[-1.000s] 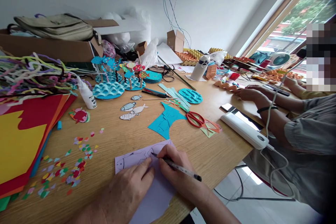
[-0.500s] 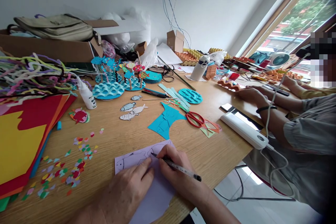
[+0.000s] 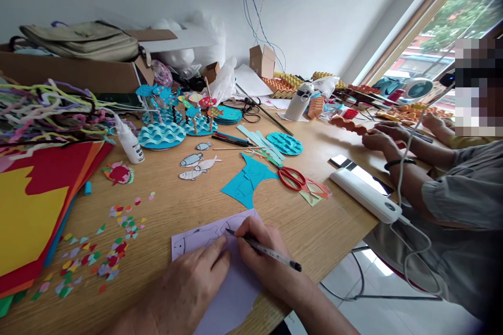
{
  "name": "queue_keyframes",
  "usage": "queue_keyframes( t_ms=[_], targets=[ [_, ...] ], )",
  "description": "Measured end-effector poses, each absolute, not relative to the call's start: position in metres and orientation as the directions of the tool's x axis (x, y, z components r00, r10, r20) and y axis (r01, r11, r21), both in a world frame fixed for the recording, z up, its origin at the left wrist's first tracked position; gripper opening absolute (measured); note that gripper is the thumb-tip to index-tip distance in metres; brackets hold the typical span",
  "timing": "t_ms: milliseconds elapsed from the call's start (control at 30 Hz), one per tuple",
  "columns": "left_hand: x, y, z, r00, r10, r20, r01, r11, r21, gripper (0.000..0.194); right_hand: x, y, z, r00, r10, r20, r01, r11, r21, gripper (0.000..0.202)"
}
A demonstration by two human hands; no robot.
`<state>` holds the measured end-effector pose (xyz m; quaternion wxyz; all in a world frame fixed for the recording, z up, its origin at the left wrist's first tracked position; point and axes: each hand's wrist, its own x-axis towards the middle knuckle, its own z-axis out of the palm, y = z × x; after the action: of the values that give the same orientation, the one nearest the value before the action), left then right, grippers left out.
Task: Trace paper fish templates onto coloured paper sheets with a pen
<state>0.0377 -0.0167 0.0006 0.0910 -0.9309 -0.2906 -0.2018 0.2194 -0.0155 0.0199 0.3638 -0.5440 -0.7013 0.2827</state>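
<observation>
Co-worker's hands (image 3: 376, 141) have shifted; right hand (image 3: 266, 266) pinches the pen (image 3: 280, 257), seemingly drawing fish (image 3: 181, 245); left hand (image 3: 199, 268), lying flat, presses purple paper (image 3: 231, 301), which the next stroke probably needs steady

At six o'clock, the purple sheet (image 3: 231, 293) was partly hidden by the left hand (image 3: 196, 272) and cropped by the lower edge. At eight o'clock, the coloured papers (image 3: 31, 220) were cut off; at nine, the print (image 3: 138, 154) on the white bottle (image 3: 126, 138) was illegibly small.

2 forearms (image 3: 314, 296) reach in; left grip (image 3: 198, 275) lies palm down, right grip (image 3: 259, 248) pinches.
</observation>
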Motion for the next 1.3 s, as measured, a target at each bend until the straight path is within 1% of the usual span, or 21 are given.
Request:
queue_keyframes(
  t_ms=[100,333,600,733,867,933,1033,1133,1233,1300],
  targets=[
    [0.037,-0.017,0.004,0.744,0.512,0.431,0.585,-0.81,-0.048,0.049,0.219,-0.016,0.02,-0.141,0.969,0.204,0.549,0.248,-0.798,0.014],
    [0.038,-0.019,-0.009,0.716,0.559,0.418,0.621,-0.784,-0.015,0.05,0.219,-0.017,0.02,-0.147,0.967,0.21,0.553,0.256,-0.793,0.014],
    [0.038,-0.02,-0.012,0.71,0.563,0.423,0.618,-0.786,0.01,0.049,0.219,-0.017,0.021,-0.144,0.967,0.21,0.568,0.254,-0.783,0.014],
    [0.039,-0.019,-0.005,0.731,0.544,0.412,0.6,-0.8,-0.009,0.051,0.219,-0.017,0.022,-0.147,0.966,0.215,0.555,0.26,-0.79,0.014],
    [0.038,-0.018,0.006,0.756,0.515,0.404,0.58,-0.813,-0.05,0.048,0.22,-0.019,0.026,-0.083,0.969,0.232,0.524,0.241,-0.817,0.01],
    [0.037,-0.017,0.007,0.769,0.502,0.395,0.561,-0.827,-0.043,0.047,0.221,-0.02,0.028,-0.027,0.971,0.238,0.496,0.22,-0.84,0.009],
    [0.035,-0.014,0.006,0.728,0.51,0.458,0.557,-0.83,0.038,0.044,0.221,-0.022,0.031,0.046,0.959,0.28,0.453,0.23,-0.862,0.009],
    [0.031,-0.006,0.014,0.669,0.509,0.542,0.531,-0.837,0.131,0.039,0.224,-0.025,0.033,0.083,0.923,0.375,0.465,0.297,-0.834,0.01],
    [0.023,0.008,0.038,0.617,0.56,0.553,0.535,-0.814,0.227,0.035,0.231,-0.031,0.033,-0.01,0.886,0.463,0.559,0.39,-0.732,0.014],
    [0.017,0.017,0.057,0.609,0.624,0.49,0.555,-0.777,0.299,0.034,0.238,-0.036,0.03,-0.101,0.87,0.482,0.619,0.435,-0.655,0.017]
  ],
)
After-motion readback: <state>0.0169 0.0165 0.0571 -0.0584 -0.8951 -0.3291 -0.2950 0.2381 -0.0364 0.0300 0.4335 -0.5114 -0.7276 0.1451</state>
